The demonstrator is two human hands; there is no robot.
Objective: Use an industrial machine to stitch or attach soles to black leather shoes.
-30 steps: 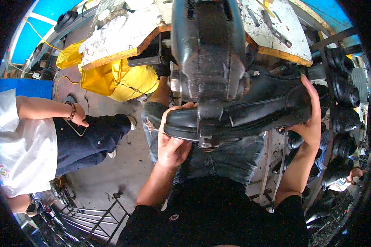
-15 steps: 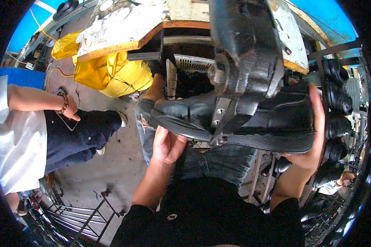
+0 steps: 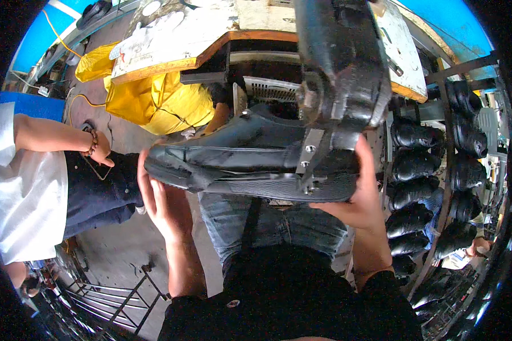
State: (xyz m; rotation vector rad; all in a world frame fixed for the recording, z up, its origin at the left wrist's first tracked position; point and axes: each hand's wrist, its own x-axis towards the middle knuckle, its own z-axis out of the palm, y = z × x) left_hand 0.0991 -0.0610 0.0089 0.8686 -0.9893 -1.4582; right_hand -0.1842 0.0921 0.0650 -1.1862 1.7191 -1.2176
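A black leather shoe (image 3: 239, 156) lies sideways in front of me, toe to the left and heel to the right. My left hand (image 3: 164, 207) cups the toe end, fingers along its tip and underside. At the heel end, my right hand (image 3: 363, 202) grips with the thumb up the back and the fingers underneath. Between my hands hangs the dark, worn arm of a machine (image 3: 344, 62). Its metal foot bracket (image 3: 309, 150) with screws crosses the heel half of the shoe; whether it touches the shoe I cannot tell.
A white worktable (image 3: 210, 23) with a wooden edge stands behind the machine, with a pale basket (image 3: 270, 89) below it. Yellow sacking (image 3: 159, 105) bulges at the left. Racks of black shoes (image 3: 418, 165) line the right. A person in a white shirt (image 3: 31, 187) stands left, above a metal frame (image 3: 116, 298).
The shoe has shifted left under the machine arm, its heel now near the bracket. My left hand has moved out to the toe, and my right hand has come left with the heel.
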